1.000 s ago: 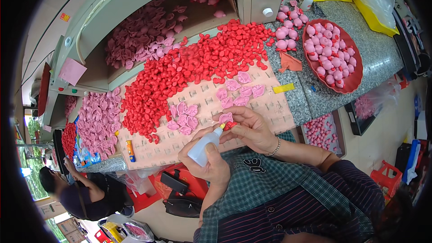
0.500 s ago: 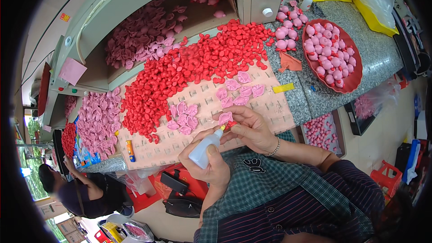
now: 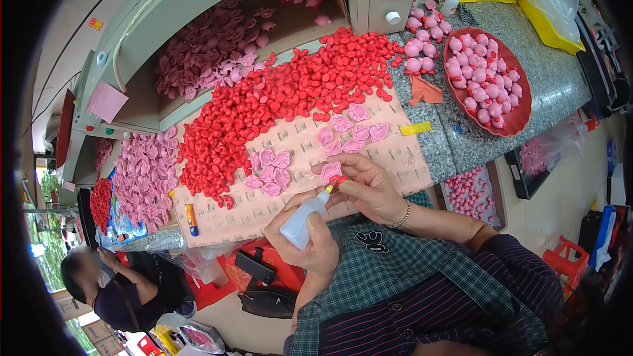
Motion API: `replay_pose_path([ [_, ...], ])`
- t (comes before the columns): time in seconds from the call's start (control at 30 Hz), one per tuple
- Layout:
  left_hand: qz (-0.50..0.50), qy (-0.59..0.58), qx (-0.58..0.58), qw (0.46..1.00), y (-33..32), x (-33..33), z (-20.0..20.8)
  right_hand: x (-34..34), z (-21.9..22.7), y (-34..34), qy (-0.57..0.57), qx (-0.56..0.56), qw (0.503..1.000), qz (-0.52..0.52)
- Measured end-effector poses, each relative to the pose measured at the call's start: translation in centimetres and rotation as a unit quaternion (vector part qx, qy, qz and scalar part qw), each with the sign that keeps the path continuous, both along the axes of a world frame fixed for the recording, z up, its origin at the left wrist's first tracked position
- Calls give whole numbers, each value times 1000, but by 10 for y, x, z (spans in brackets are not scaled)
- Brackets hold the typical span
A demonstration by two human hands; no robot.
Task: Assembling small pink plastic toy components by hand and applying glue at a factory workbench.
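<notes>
Left hand (image 3: 319,250) grips white bottle (image 3: 300,225) below frame centre; right hand (image 3: 372,192) pinches pink piece (image 3: 330,172) and red piece (image 3: 338,180).

Bright, fairly even light covers the pink mat (image 3: 403,166), while the recess (image 3: 293,26) behind it falls into shadow. Daylight glares through the window (image 3: 51,269) at far left. Straight edges bend toward the black surround, where dark items (image 3: 597,76) at right seem smeared.
</notes>
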State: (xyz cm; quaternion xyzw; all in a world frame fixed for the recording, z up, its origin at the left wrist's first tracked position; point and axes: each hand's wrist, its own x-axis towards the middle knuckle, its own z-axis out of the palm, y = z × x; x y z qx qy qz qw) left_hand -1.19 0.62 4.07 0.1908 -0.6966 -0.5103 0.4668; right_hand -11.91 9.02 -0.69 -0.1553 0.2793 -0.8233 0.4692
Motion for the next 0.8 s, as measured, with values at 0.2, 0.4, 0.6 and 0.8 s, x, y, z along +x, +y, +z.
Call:
replay_pose_path([
  [0.2,7,6,0,1000,1,-3,1,-1,0,0,-2,-6,1000,7],
  [0.4,4,5,-12,1000,0,-5,2,-1,0,-1,7,-12,1000,3],
  [0.6,27,28,33,999,-2,-5,-3,-1,-9,-1,-30,-47,998,3],
  [0.8,67,76,81,991,0,-7,-6,-4,-7,-3,-80,-98,992,4],
])
